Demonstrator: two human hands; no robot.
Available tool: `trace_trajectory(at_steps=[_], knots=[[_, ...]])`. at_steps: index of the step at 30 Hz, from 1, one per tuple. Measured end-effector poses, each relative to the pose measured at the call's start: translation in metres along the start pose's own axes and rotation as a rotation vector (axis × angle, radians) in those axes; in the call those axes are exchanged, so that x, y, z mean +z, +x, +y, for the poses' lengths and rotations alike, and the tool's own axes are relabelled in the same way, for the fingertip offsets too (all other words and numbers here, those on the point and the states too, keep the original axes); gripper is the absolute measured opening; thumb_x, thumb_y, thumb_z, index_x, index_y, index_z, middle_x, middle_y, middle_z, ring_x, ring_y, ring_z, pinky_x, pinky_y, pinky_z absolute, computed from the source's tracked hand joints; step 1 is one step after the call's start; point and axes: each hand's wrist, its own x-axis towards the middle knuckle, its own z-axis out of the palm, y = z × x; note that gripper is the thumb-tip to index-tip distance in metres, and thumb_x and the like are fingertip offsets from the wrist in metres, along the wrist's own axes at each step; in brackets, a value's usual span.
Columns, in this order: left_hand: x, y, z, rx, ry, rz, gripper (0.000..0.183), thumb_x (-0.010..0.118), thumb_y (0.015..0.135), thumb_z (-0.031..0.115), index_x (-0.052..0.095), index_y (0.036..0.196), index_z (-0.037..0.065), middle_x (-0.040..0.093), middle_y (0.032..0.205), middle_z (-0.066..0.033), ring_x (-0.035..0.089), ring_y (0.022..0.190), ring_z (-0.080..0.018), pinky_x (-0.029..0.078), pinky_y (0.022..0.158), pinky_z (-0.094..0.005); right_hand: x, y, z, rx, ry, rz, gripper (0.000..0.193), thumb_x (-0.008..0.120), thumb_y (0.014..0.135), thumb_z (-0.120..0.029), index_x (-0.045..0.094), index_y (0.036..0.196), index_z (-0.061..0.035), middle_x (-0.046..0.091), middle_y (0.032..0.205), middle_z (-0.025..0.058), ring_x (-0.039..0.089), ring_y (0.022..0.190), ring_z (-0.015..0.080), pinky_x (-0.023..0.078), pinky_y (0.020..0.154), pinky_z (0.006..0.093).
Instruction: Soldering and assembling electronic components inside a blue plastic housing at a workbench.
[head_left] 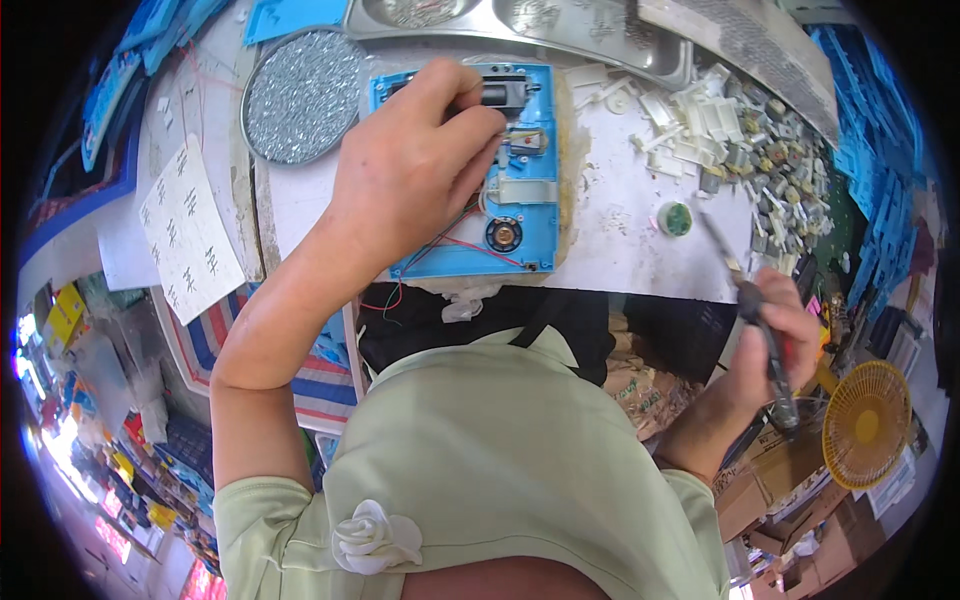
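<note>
A blue plastic housing (pixel 530 255) lies open on the worktable, holding a round speaker (pixel 504 235), a black cylinder-like part (pixel 500 95), a small motor-like block (pixel 527 142), a white piece (pixel 528 190) and thin red and dark wires. My left hand (pixel 410 150) reaches over its left half with thumb and fingertips pinched together; whatever is between them is hidden. Off to the right, beyond the table's front edge, my right hand (pixel 775 335) is closed around a soldering iron (pixel 768 345). Its thin metal end points up and left, toward a small round green-topped spool (pixel 675 218).
A round dish of small screws (pixel 305 95) stands left of the housing. Metal trays (pixel 520 30) line the back. White plastic parts (pixel 710 115) and small metal blocks (pixel 790 180) are heaped at right. Handwritten paper (pixel 190 230) lies left; a yellow fan (pixel 866 424) stands lower right.
</note>
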Motion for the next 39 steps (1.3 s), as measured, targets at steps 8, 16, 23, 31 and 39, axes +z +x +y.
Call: trace_trajectory(at_steps=[8,16,23,31,39], knots=[[-0.011,-0.018,0.001,-0.016,0.01,-0.015,0.02,0.079,0.081,0.001,0.073,0.1,0.003,0.058,0.108,-0.0132,0.065,0.085,-0.0257,0.054,0.073,-0.034,-0.176,-0.082,-0.037,0.14,-0.207,0.909,0.011,0.06,0.085,0.004,0.063,0.096,0.0027,0.063,0.091,0.0073,0.057,0.076,0.013,0.047,0.073,0.0238],[-0.006,-0.011,0.002,-0.068,-0.038,-0.024,0.019,0.075,0.085,0.0,0.073,0.103,-0.001,0.057,0.107,-0.0143,0.061,0.094,-0.0278,0.051,0.084,-0.0347,-0.205,-0.091,0.004,0.233,-0.569,0.903,0.007,0.063,0.089,0.003,0.066,0.094,0.0001,0.063,0.085,0.0044,0.059,0.076,0.0119,0.048,0.071,0.0227],[-0.016,-0.028,0.0,-0.046,-0.073,0.059,0.016,0.077,0.083,0.002,0.074,0.099,0.005,0.06,0.106,-0.0124,0.065,0.083,-0.0244,0.054,0.071,-0.0328,-0.145,-0.109,0.031,0.737,0.507,0.84,0.049,0.055,0.107,-0.035,0.048,0.145,-0.0043,0.059,0.087,0.0051,0.039,0.059,0.0065,0.034,0.051,0.0217],[-0.004,-0.043,0.007,0.056,-0.217,0.009,0.03,0.077,0.071,-0.002,0.072,0.1,0.007,0.06,0.11,-0.0104,0.066,0.08,-0.0251,0.053,0.067,-0.0362,0.105,0.009,-0.006,0.288,-0.167,-0.129,0.012,0.077,0.083,-0.001,0.073,0.094,-0.0017,0.066,0.08,0.008,0.064,0.07,0.0173,0.049,0.061,0.0292],[-0.008,-0.042,0.002,0.14,-0.141,-0.087,0.037,0.077,0.067,0.001,0.074,0.103,0.011,0.061,0.115,-0.0097,0.062,0.089,-0.0244,0.047,0.073,-0.0378,0.136,0.049,0.013,0.151,-0.269,-0.178,0.009,0.078,0.08,-0.006,0.072,0.086,-0.0049,0.066,0.075,0.007,0.062,0.066,0.0228,0.048,0.061,0.0345]])
